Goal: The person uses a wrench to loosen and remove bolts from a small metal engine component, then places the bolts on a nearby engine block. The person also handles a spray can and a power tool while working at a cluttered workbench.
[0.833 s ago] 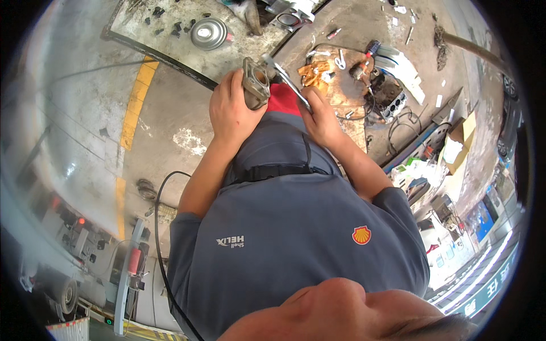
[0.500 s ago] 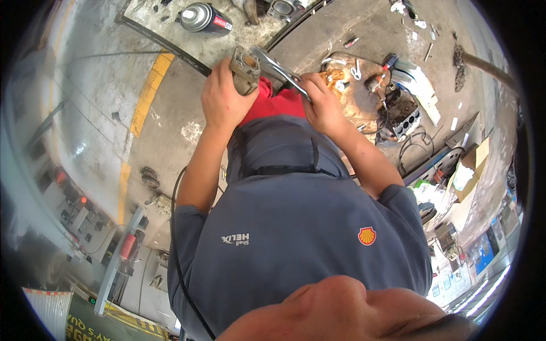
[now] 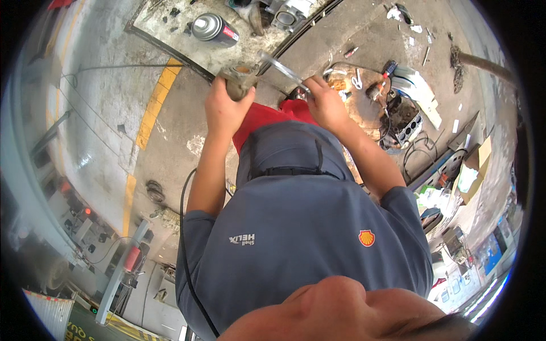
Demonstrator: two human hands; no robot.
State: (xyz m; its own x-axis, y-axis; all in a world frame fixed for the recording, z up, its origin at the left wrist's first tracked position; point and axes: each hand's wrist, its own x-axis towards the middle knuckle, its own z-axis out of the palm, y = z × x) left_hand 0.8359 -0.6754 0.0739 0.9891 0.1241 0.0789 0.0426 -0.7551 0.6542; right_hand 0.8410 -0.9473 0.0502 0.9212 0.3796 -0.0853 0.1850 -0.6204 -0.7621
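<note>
While the grey-brown metal casting [image 3: 236,86] sits raised in front of your red trousers [image 3: 284,116], a round opening showing near its top, your left hand [image 3: 226,111] is wrapped around its side, thumb against the near face. Your right hand [image 3: 328,107] is closed around the end of a long silver tool [image 3: 289,72], whose far end points up and to the left. Half a second ago that end was right beside the casting; now a gap shows between them and the tool is blurred, so it is probably not working on the part at this instant. Beyond your hands, a spray can [image 3: 213,29] and another grey casting [image 3: 289,16] stand on the bench [image 3: 165,38]. To your right, an engine block [image 3: 407,128] lies low beside a stained brown board [image 3: 364,108], with a cardboard box [image 3: 482,165] farther out
</note>
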